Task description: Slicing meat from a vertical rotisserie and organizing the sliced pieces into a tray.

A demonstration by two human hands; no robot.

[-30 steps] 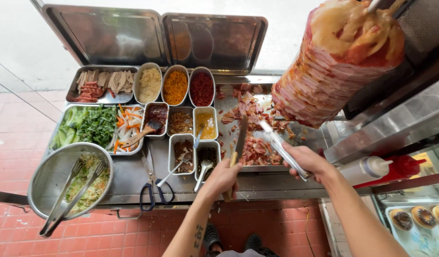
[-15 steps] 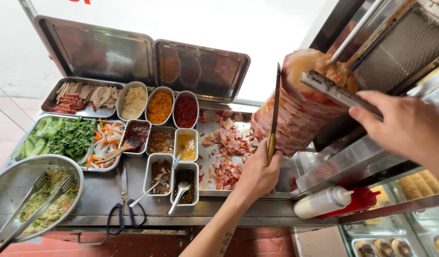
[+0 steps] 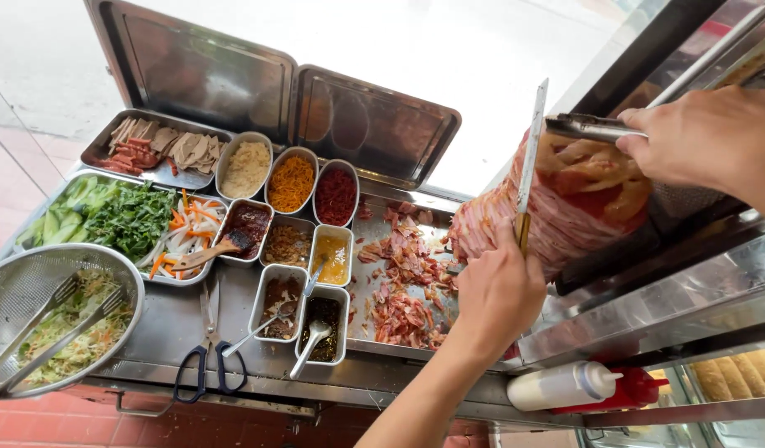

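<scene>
At centre right of the frame, my left hand grips a long knife by its handle, blade upright with the tip toward the top edge, flat against the meat cone; at upper right my right hand clamps metal tongs lying level, tips pointing left; at lower right lie a white squeeze bottle and a red one.

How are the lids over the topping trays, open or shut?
Open: both steel lids stand tilted back, uncovering the topping trays.
</scene>
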